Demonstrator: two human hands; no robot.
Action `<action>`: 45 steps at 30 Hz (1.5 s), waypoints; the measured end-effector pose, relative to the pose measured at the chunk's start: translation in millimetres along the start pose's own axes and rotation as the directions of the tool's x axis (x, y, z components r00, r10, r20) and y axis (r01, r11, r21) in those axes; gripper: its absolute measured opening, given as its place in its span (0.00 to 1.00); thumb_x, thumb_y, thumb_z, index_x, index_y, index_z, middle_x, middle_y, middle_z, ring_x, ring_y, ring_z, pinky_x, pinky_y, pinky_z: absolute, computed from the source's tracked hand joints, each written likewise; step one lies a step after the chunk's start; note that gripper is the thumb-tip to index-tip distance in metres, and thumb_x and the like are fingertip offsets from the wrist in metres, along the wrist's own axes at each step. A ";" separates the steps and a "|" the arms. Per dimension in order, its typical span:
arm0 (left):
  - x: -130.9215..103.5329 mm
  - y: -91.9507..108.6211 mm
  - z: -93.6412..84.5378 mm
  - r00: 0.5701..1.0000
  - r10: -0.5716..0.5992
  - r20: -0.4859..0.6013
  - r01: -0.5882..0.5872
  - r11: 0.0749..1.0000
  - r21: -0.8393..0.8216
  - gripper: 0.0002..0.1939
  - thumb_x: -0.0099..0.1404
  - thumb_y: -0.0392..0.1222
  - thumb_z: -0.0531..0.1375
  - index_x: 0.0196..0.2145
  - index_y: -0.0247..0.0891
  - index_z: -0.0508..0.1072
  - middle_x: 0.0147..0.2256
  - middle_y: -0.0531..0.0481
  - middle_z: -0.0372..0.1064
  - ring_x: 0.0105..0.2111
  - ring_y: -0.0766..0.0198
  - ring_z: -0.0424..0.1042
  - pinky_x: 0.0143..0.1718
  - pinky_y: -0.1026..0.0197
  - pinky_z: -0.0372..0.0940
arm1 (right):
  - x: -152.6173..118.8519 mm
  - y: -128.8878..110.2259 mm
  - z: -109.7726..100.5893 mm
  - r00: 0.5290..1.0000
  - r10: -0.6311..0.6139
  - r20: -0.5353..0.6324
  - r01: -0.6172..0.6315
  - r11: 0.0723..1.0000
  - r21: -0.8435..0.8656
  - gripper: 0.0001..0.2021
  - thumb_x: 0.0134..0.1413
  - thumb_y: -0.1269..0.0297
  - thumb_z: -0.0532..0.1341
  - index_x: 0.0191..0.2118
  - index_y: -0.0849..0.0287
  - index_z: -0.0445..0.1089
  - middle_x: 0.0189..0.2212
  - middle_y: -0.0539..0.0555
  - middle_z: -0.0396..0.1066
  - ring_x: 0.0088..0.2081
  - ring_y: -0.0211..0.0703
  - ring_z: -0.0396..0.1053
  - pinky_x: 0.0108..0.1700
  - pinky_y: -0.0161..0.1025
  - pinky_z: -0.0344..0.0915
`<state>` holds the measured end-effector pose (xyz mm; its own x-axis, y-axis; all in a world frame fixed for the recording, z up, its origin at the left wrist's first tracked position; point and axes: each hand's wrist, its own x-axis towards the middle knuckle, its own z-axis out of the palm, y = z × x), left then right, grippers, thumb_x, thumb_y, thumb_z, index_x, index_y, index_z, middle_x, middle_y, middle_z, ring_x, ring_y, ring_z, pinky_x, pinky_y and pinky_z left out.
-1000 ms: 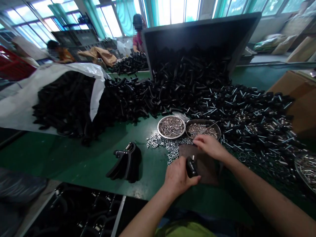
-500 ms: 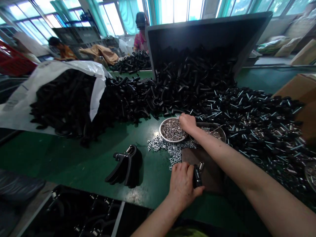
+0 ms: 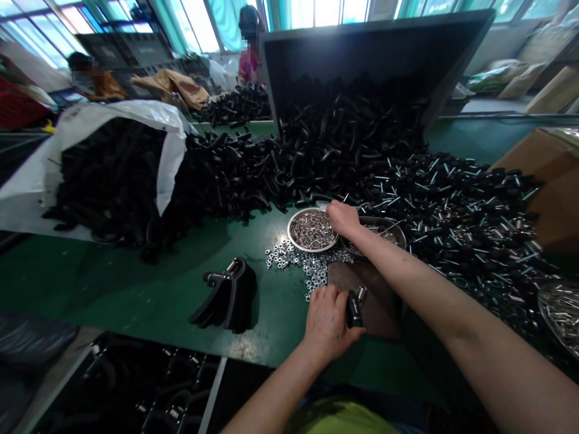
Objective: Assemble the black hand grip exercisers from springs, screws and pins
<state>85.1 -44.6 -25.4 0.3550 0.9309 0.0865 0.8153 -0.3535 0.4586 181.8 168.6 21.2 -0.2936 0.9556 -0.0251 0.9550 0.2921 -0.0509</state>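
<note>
My left hand point(image 3: 326, 319) is wrapped round a black part with a spring point(image 3: 355, 308), at the left edge of a brown board point(image 3: 382, 301). My right hand point(image 3: 342, 218) is closed at the rim between a white-rimmed bowl of small metal pieces point(image 3: 312, 230) and a dark oval dish point(image 3: 400, 232); what its fingers hold, if anything, is hidden. Loose nuts point(image 3: 316, 268) lie in front of the bowls. To the left, assembled black hand grips with a spring point(image 3: 228, 295) stand on the green table point(image 3: 181, 289).
Black handles point(image 3: 253, 169) are heaped across the back, below a tipped grey bin point(image 3: 375, 48). A white sack point(image 3: 174, 126) of handles lies left, bolts with black knobs point(image 3: 452, 199) right. A tray of grips point(image 3: 217, 386) is at the front left. Two people are behind.
The view has shifted slightly, so the table's contents appear a little higher and further left. Both hands keep nearly the same places over the table.
</note>
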 end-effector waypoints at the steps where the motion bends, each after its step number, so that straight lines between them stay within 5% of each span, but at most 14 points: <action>1: 0.1 -0.2 -0.2 1.000 0.002 -0.003 -0.002 1.000 0.002 0.32 0.46 0.56 0.67 0.46 0.38 0.67 0.41 0.45 0.63 0.43 0.52 0.61 0.46 0.48 0.58 | -0.2 -0.1 -0.1 1.000 0.000 -0.007 0.000 1.000 0.016 0.12 0.58 0.70 0.51 0.42 0.62 0.71 0.45 0.62 0.68 0.46 0.49 0.68 0.44 0.39 0.62; 8: 0.1 -1.2 0.8 1.000 0.002 -0.019 -0.002 1.000 -0.007 0.32 0.45 0.55 0.68 0.45 0.39 0.66 0.41 0.46 0.63 0.43 0.52 0.62 0.46 0.48 0.58 | -25.9 3.1 -15.0 0.998 -0.024 -0.063 0.036 0.980 0.193 0.12 0.59 0.70 0.51 0.47 0.64 0.65 0.40 0.61 0.71 0.42 0.46 0.69 0.42 0.38 0.60; 12: 0.4 0.3 0.3 0.999 -0.024 -0.029 0.024 1.000 -0.010 0.30 0.44 0.52 0.69 0.41 0.38 0.66 0.40 0.46 0.63 0.43 0.52 0.62 0.45 0.49 0.58 | -80.7 12.6 -16.7 0.990 -0.127 -0.055 0.138 0.922 0.362 0.08 0.57 0.70 0.54 0.38 0.59 0.70 0.36 0.52 0.73 0.38 0.38 0.69 0.40 0.33 0.61; 18: 0.3 0.7 -0.2 0.999 -0.027 -0.020 0.026 0.999 -0.019 0.28 0.44 0.52 0.69 0.41 0.39 0.67 0.39 0.47 0.64 0.43 0.53 0.62 0.45 0.51 0.58 | -167.2 24.8 15.2 0.970 -0.239 -0.046 0.219 0.769 0.600 0.08 0.53 0.75 0.55 0.35 0.59 0.70 0.33 0.53 0.71 0.37 0.39 0.68 0.41 0.37 0.62; 22: 0.7 1.3 0.5 0.999 -0.029 -0.028 0.028 1.000 -0.014 0.28 0.45 0.51 0.68 0.42 0.39 0.67 0.39 0.47 0.64 0.43 0.53 0.62 0.45 0.51 0.58 | -183.4 16.9 26.9 0.976 -0.205 -0.067 0.208 0.816 0.539 0.10 0.51 0.77 0.54 0.39 0.60 0.65 0.33 0.53 0.69 0.36 0.40 0.67 0.39 0.37 0.62; 28: -0.4 2.6 2.3 0.999 -0.022 -0.029 0.023 1.000 0.019 0.20 0.50 0.51 0.65 0.35 0.37 0.67 0.37 0.47 0.64 0.41 0.54 0.63 0.44 0.51 0.58 | -199.3 -1.4 32.0 0.890 -0.433 -0.138 0.452 0.876 0.167 0.06 0.56 0.71 0.54 0.35 0.62 0.68 0.29 0.57 0.68 0.34 0.46 0.63 0.37 0.41 0.60; 33: -1.3 3.7 -1.3 0.999 0.008 -0.042 -0.009 1.000 -0.015 0.35 0.47 0.50 0.68 0.51 0.43 0.63 0.41 0.47 0.64 0.43 0.53 0.62 0.45 0.51 0.57 | -178.3 35.8 17.7 0.964 -0.234 -0.125 0.263 0.904 0.337 0.08 0.58 0.68 0.54 0.38 0.59 0.71 0.33 0.55 0.71 0.37 0.42 0.65 0.40 0.37 0.61; 37: -1.4 4.2 -6.9 0.999 0.044 -0.010 -0.044 0.999 -0.008 0.35 0.47 0.51 0.68 0.53 0.49 0.63 0.40 0.48 0.64 0.42 0.54 0.62 0.44 0.51 0.57 | -129.4 83.0 5.3 0.997 0.042 -0.066 -0.033 0.992 0.122 0.08 0.55 0.67 0.57 0.35 0.57 0.75 0.36 0.56 0.72 0.43 0.47 0.63 0.44 0.40 0.60; 45: -0.4 2.7 -2.9 1.000 0.000 -0.006 -0.001 0.994 -0.105 0.35 0.46 0.50 0.69 0.53 0.47 0.65 0.41 0.47 0.64 0.41 0.54 0.64 0.42 0.52 0.61 | -89.3 102.3 26.7 0.997 0.074 0.027 -0.077 0.985 0.152 0.02 0.44 0.66 0.65 0.26 0.56 0.75 0.30 0.54 0.72 0.40 0.45 0.67 0.36 0.35 0.60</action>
<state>85.8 -45.6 -21.7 0.3524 0.9313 0.0923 0.7621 -0.3429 0.5492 304.6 112.2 -8.4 -0.2232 0.9732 -0.0558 0.9575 0.2082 -0.1996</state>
